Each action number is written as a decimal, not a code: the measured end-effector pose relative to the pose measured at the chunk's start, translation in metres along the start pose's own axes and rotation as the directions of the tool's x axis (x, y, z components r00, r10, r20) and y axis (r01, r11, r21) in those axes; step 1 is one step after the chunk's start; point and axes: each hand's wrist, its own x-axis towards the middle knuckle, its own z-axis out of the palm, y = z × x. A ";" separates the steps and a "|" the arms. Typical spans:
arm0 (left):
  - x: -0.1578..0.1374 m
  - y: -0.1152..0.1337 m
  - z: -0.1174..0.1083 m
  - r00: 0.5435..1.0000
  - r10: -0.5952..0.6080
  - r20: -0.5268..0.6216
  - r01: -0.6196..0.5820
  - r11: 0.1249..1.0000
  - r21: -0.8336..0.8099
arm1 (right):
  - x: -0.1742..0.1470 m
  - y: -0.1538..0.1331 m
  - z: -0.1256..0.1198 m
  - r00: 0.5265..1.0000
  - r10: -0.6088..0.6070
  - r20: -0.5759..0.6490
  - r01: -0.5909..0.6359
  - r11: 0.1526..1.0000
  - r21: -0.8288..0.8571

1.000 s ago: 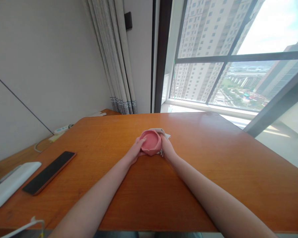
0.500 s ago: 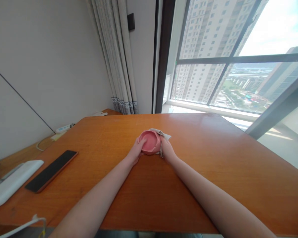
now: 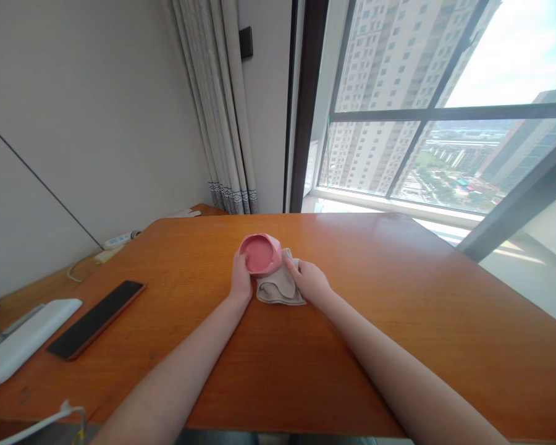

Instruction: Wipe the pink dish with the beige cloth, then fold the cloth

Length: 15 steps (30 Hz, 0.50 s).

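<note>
Left hand (image 3: 241,278) has the pink bowl (image 3: 259,254) by its left side, thumb at the rim; right hand (image 3: 312,282) pinches a folded grey cloth (image 3: 279,292), mostly between the hands. Wooden table (image 3: 287,364) under both, black slab (image 3: 97,319) and white device (image 3: 30,341) well left of left hand, window (image 3: 373,151) beyond right.

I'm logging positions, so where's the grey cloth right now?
In the head view, the grey cloth is in the right hand, mid-picture, below and right of the pink bowl.
</note>
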 end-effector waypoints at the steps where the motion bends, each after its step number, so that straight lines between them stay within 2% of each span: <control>1: -0.003 0.000 0.002 1.000 0.027 -0.008 -0.027 0.999 0.019 | -0.001 -0.003 -0.005 0.994 -0.083 -0.075 0.078 0.995 -0.063; 3: -0.010 0.001 0.005 0.996 0.091 0.003 -0.091 0.993 0.070 | -0.005 -0.009 -0.009 0.963 -0.244 -0.113 0.238 0.969 -0.063; 5: -0.015 0.004 0.008 0.989 0.121 0.086 -0.131 0.984 0.118 | -0.010 -0.013 -0.007 0.933 -0.358 -0.043 0.360 0.932 0.048; 7: -0.018 0.005 0.010 0.973 0.144 0.180 -0.169 0.976 0.136 | -0.013 -0.015 0.000 0.910 -0.414 0.020 0.405 0.898 0.171; 9: -0.019 0.003 0.011 0.955 0.124 0.268 -0.162 0.979 0.125 | -0.011 -0.013 0.006 0.927 -0.374 -0.008 0.364 0.897 0.252; 11: -0.018 -0.001 0.012 0.934 0.028 0.357 -0.076 0.989 0.123 | -0.001 -0.009 0.005 0.967 -0.243 -0.082 0.256 0.903 0.345; 13: -0.019 -0.005 0.011 0.894 -0.062 0.444 -0.034 0.978 0.205 | 0.017 -0.002 -0.009 0.985 -0.097 -0.142 0.153 0.874 0.462; 14: -0.021 -0.006 0.010 0.864 -0.078 0.497 -0.075 0.957 0.279 | 0.028 0.004 -0.021 0.982 -0.053 -0.180 0.139 0.851 0.507; 15: -0.023 -0.006 0.009 0.824 -0.074 0.561 -0.164 0.918 0.362 | 0.039 0.010 -0.036 0.971 -0.042 -0.233 0.162 0.836 0.524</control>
